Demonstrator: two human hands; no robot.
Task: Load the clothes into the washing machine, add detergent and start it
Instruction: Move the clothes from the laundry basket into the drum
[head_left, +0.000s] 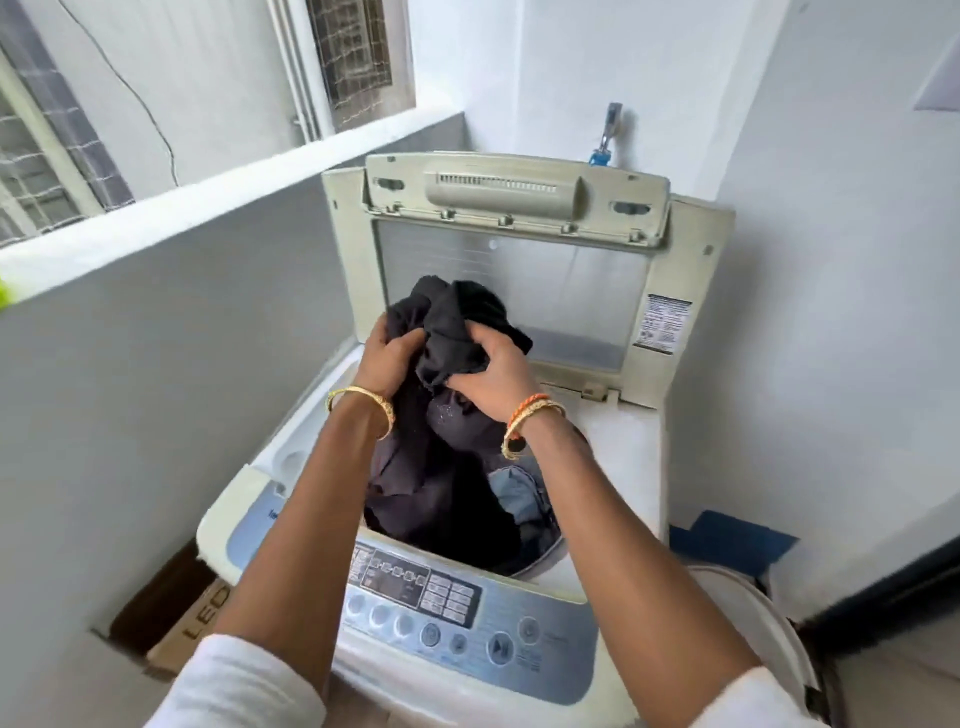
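— Cloth, what sort?

— Cotton-like stuff, dark grey to black, soft and crumpled: the dark garment (449, 332) is bunched into a loose lump with deep folds. More dark fabric hangs from it down into the drum (550, 558), and a pale blue piece of clothing (519, 491) lies at the drum's right side.

— Where does it sit against your fingers?

— My left hand (392, 358) is clenched on the lump's left side, fingers curled into the folds. My right hand (493, 376) grips its lower right, thumb on top. The bundle rises above both fists and sits over the drum's mouth, in front of the raised lid (358, 270). Gold bangles (363, 402) circle my left wrist; gold and orange ones (530, 421) circle my right. White sleeves cover my upper arms.

— And the washing machine?

— Top-loader (618, 452), cream plastic, yellowed at the edges. The lid stands upright, folded, with a clear ribbed pane. Nearest me is a silver-blue control panel (467, 618) with round buttons and a grid of small labels; the print is too blurred to read.

— The room?

— Narrow white-walled corner. A low wall with a white ledge (218, 208) runs along my left, netted windows beyond it. A metal tap (609, 132) with a blue fitting juts from the back wall. A cardboard box (192, 618) sits on the floor left of the machine. At right, something round and white, perhaps a bucket (758, 618).
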